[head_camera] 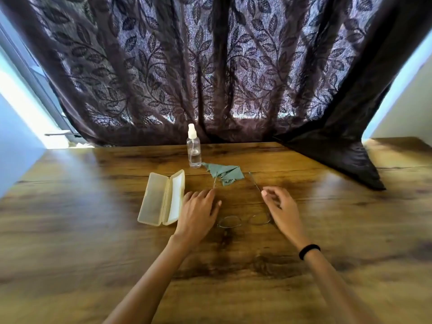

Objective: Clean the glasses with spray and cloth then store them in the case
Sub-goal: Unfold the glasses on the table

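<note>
Thin wire-rimmed glasses lie on the wooden table, lenses toward me and temples unfolded, pointing away. My left hand rests over the left temple, fingers spread. My right hand hovers at the right temple, fingers loosely curled; I cannot tell whether it grips the wire. A crumpled green cloth lies beyond the glasses. A clear spray bottle with a white cap stands upright behind the cloth. The cream glasses case lies open, left of my left hand.
A dark leaf-patterned curtain hangs behind the table, and its right end drapes onto the tabletop. A black band is on my right wrist. Bright window light falls at the far left.
</note>
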